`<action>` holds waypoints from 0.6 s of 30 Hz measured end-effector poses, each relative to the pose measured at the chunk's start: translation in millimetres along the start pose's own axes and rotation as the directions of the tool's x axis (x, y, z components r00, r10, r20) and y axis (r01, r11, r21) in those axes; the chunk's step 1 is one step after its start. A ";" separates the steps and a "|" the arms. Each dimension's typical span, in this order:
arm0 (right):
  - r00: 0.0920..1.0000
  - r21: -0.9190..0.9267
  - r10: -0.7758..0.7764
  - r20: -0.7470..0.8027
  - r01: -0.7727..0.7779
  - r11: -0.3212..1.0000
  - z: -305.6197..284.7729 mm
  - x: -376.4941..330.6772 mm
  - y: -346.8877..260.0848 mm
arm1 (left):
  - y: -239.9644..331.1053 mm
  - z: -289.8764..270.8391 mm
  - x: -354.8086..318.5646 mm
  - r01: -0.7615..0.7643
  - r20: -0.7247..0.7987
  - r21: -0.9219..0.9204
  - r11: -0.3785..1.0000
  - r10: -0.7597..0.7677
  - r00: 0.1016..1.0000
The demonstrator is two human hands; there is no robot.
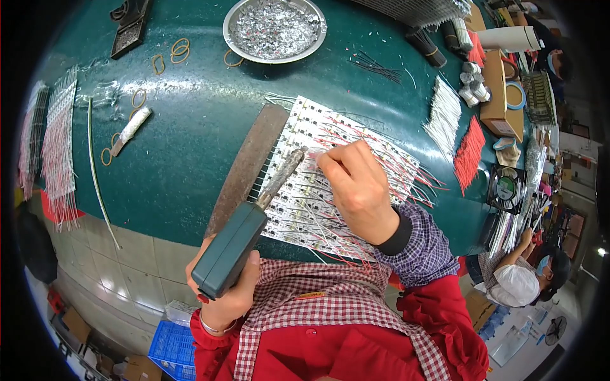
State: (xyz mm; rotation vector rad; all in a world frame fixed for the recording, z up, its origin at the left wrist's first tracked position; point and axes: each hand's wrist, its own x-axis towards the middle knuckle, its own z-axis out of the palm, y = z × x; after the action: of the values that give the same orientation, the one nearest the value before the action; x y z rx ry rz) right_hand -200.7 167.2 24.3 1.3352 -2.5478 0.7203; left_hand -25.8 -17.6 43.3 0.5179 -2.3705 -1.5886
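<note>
My left hand (236, 293) is wrapped round the handle of a dark green soldering gun (230, 249). Its metal barrel points up and right, the tip over a white panel of small circuit boards (284, 219). Over the panel's middle, my right hand (359, 187) is closed in a pinch close to that tip; whatever its fingertips hold is too small to make out. Thin red and white wires (406, 168) lie across the panel and stick out past its right side. A flat, rusty metal bar (251, 159) lies along the panel's left edge.
A metal bowl of silvery scraps (274, 32) stands at the back. White wires (443, 117) and red wires (469, 152) lie in bundles at right, beside a cardboard box (502, 105). Wired strips (58, 146) hang over the left edge. Another person (518, 279) sits at far right.
</note>
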 end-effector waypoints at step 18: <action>1.000 0.062 0.000 -0.023 0.001 0.998 -2.2 -6.7 -10.5 | 2.8 -8.6 -13.7 0.150 -0.013 -0.037 0.988 -0.151 0.989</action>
State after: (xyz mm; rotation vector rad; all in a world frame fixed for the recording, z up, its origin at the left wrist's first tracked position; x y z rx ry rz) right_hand -188.4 168.1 27.2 1.3378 -2.5267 0.8157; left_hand -10.5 -18.1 49.1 0.7142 -2.3357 -1.6794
